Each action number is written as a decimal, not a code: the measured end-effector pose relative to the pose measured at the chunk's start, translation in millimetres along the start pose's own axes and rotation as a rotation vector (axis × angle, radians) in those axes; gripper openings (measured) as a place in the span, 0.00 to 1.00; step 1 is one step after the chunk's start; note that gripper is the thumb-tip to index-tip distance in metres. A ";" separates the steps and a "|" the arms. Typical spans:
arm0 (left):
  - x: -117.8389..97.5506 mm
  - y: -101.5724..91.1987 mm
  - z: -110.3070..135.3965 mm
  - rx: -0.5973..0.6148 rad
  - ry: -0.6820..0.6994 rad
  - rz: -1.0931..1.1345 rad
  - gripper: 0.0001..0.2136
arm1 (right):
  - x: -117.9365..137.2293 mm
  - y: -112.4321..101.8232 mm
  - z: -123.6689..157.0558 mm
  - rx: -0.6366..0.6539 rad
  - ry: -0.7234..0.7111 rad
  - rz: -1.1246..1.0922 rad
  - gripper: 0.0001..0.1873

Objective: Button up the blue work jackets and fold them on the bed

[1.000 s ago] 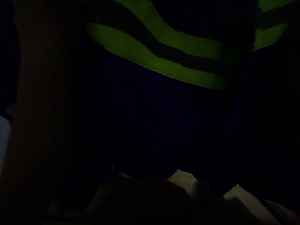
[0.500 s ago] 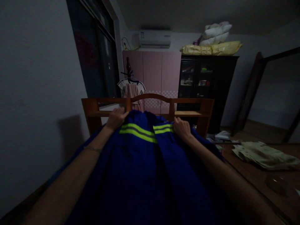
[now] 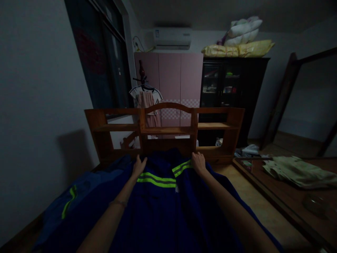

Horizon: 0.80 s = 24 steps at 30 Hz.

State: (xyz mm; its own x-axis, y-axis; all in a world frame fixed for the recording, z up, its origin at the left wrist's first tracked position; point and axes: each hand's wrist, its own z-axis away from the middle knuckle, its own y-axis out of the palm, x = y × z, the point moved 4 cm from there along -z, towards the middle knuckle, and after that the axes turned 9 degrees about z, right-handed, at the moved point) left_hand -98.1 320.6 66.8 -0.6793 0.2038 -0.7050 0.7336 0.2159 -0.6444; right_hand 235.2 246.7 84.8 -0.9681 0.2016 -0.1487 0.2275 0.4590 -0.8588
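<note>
A dark blue jacket [image 3: 155,214] with yellow-green bands lies spread in front of the person, its collar end just before a wooden shelf unit [image 3: 168,130] of 3 bays, which blocks the far side. The 2 hands are apart: the right hand [image 3: 198,162] is closed on the cloth at 1 shoulder; the left hand [image 3: 138,166] rests on the other, its thumb spread, and whether it grips cannot be told. At left, lighter blue cloth [image 3: 88,186] lies near the wall [image 3: 39,123]. At right, past a strip of pale wooden surface [image 3: 247,182], a brown tabletop [image 3: 285,202] carries folded green cloth [image 3: 297,172] and a clear bowl [image 3: 314,203]. Beyond the shelf unit stand a clothes stand [image 3: 142,70] hung with a white shirt [image 3: 158,95], a pink wardrobe [image 3: 170,75] and a black cabinet [image 3: 247,84] topped by yellow bags [image 3: 252,49] and a white bundle [image 3: 243,31].
</note>
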 end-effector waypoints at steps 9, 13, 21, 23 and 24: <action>-22.6 58.4 55.0 -0.042 0.415 -0.235 0.29 | -17.3 -14.1 57.7 -0.222 -0.154 -0.112 0.20; -13.2 89.0 50.5 0.243 0.430 -0.301 0.24 | -81.8 -6.5 72.4 -0.250 0.000 -0.173 0.19; 8.2 109.7 20.4 0.187 0.378 -0.271 0.24 | -176.7 29.0 134.6 0.439 0.065 -0.634 0.29; 6.7 110.5 16.8 0.160 0.361 -0.254 0.29 | -172.0 17.5 152.5 0.532 0.019 -0.621 0.27; 5.7 110.7 15.5 0.145 0.348 -0.235 0.31 | -167.9 10.1 158.7 0.566 -0.002 -0.615 0.25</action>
State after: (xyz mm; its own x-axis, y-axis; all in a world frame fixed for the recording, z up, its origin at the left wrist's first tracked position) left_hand -20.4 330.8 -13.1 -0.7762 0.4799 -0.4088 0.5371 0.1638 -0.8274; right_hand 383.4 80.2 23.3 -0.9027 0.0553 0.4268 -0.4283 -0.0179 -0.9035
